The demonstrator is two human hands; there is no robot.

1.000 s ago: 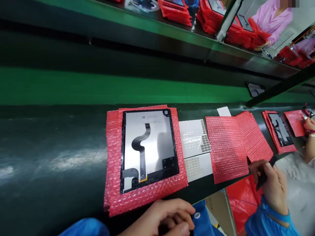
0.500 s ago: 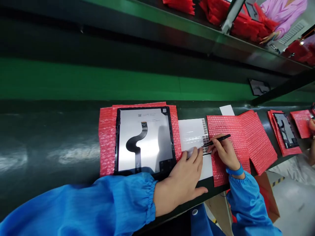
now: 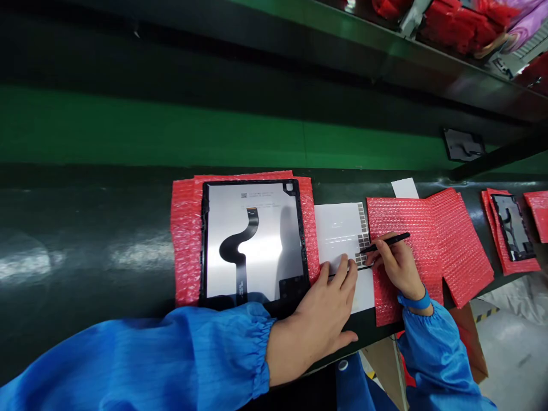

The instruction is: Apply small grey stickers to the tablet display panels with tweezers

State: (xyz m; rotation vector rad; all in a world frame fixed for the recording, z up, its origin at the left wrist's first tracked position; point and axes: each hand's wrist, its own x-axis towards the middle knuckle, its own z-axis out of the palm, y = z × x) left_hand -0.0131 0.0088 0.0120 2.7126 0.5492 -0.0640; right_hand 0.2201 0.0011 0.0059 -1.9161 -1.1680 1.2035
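Note:
Black tweezers are pinched in my right hand, their tip on the small grey stickers along the right edge of a white sheet. My left hand lies with fingers spread, its fingertips on the lower part of that sheet. Left of it is a tablet screen panel, silver back up, with a black curved flex cable on it. Red bubble wrap lies under the panel. My left sleeve crosses its lower edge.
More red bubble-wrap bags lie right of the sheet, with a white card behind them. Another panel rests on red wrap farther right. One more dark panel leans at the back. A shelf with red bags runs overhead.
The view has shifted slightly, so the bench items to the right appear farther right. My left hand stays on the sheet, and the tweezers remain at the stickers.

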